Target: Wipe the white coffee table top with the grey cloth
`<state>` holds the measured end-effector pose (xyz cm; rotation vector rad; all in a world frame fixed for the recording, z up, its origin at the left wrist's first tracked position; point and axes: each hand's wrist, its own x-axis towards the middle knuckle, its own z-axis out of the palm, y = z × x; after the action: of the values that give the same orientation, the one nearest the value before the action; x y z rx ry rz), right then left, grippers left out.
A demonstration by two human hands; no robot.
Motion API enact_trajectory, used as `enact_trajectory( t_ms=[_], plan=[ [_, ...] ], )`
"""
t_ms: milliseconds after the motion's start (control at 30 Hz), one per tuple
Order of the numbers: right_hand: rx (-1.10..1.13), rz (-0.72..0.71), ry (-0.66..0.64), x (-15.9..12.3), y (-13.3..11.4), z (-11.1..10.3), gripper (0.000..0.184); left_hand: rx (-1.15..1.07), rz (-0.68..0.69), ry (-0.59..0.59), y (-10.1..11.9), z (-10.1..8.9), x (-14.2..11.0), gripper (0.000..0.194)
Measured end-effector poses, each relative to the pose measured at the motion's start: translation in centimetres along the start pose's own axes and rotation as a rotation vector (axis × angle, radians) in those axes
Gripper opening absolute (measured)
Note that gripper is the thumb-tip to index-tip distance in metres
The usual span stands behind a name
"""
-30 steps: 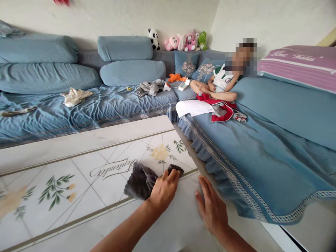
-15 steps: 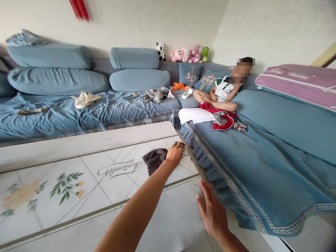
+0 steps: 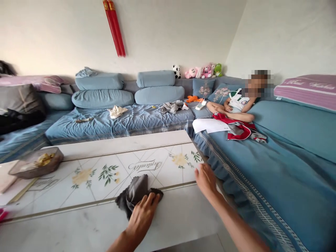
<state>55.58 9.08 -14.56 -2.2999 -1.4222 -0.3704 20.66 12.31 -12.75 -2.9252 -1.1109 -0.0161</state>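
White patterned tabletop (image 3: 91, 227), dark gray cloth (image 3: 137, 190) beneath and beyond left hand (image 3: 144, 214), fingers pinching its edge

The left grip (image 3: 144, 212) and dark cloth (image 3: 137, 190) are now on the surface's (image 3: 105, 225) plain near border, off the floral end; the right grip (image 3: 207, 177) rests farther along the edge.

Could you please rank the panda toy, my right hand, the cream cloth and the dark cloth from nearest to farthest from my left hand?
From the left hand:
1. Dark cloth: under its fingers.
2. Right hand: to the right, at the table's end.
3. Cream cloth: beyond the table, on the sofa seat.
4. Panda toy: farthest back, against the wall.
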Motion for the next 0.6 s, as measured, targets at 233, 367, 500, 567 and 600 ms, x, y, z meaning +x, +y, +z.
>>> enact_trajectory(
  t_ms=[233,367,500,567,600],
  plan=[
    [0.157,-0.115,-0.149,5.3,-11.8,4.7,0.044,0.091,-0.086,0.041,-0.6,-0.4,3.8,0.063],
    [0.159,-0.11,-0.226,4.6,-11.4,5.2,0.038,0.013,-0.121,0.0,-1.1,-1.8,11.3,0.054],
    [0.122,-0.054,-0.326,5.2,-11.5,4.6,0.043,-0.037,-0.127,-0.021,-2.3,-3.1,21.4,0.042],
    [0.11,-0.033,-0.358,5.6,-11.7,4.3,0.043,-0.052,-0.114,-0.027,-2.9,-3.2,24.3,0.041],
    [0.11,-0.032,-0.371,5.7,-11.7,4.2,0.043,-0.059,-0.109,-0.033,-3.1,-3.1,24.6,0.041]
  ],
)
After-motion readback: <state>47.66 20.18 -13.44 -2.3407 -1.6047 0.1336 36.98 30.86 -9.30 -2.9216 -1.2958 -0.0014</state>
